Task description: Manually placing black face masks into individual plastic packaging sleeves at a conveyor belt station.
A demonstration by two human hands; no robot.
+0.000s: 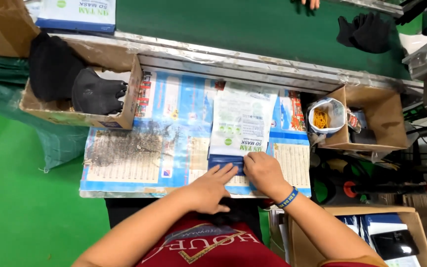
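Both hands on the flat white-and-blue plastic mask packet (241,129).
I noted left hand (208,188) and right hand (264,173) pressed flat on packet's near blue edge, fingers spread, gripping nothing; brown cardboard box of black masks (130,94) sat left of packet.

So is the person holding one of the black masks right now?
No, both the left hand and right hand press on the white and blue pouch; the black masks lie in the cardboard box.
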